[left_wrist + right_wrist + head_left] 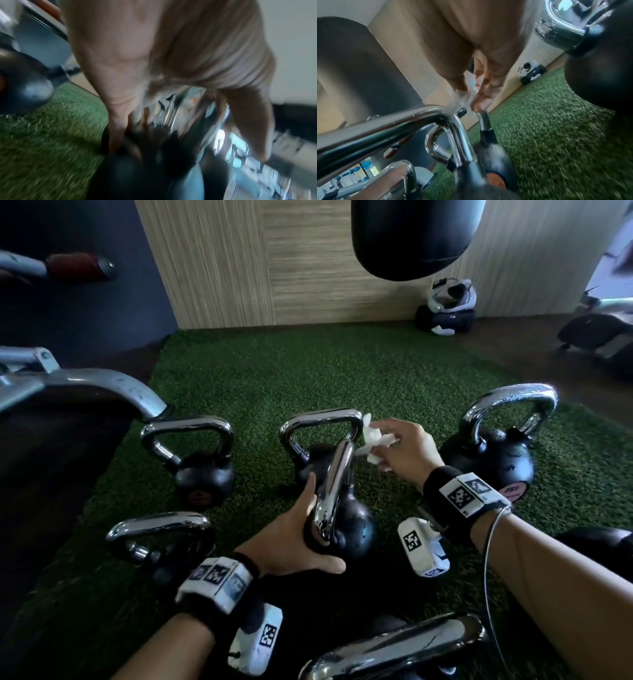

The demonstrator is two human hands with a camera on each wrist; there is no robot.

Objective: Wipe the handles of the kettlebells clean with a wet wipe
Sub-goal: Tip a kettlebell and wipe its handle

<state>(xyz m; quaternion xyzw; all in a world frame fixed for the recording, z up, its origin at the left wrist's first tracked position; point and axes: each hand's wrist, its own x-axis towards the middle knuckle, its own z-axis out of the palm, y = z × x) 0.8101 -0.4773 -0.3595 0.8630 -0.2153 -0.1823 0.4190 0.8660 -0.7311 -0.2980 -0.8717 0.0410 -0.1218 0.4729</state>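
Note:
Several black kettlebells with chrome handles stand on green turf [342, 364]. My left hand [301, 532] grips the nearest middle kettlebell [352, 529] low down, thumb on the handle's foot and fingers curled under the ball; it is tilted, its handle [337, 474] pointing away. My right hand [388, 446] pinches a crumpled white wet wipe [373, 440] just right of that handle's top, beside the corner of the rear kettlebell's handle [322, 419]. The right wrist view shows the wipe [460, 97] between my fingertips [481, 104] above a chrome handle [402, 121]. The left wrist view is blurred.
More kettlebells stand at back left [202, 474], right [493, 463], near left [161, 539] and at the bottom edge [394, 648]. A metal machine frame [85, 381] reaches in from the left. A black punching bag [411, 237] hangs overhead. Gear [445, 306] lies by the wall.

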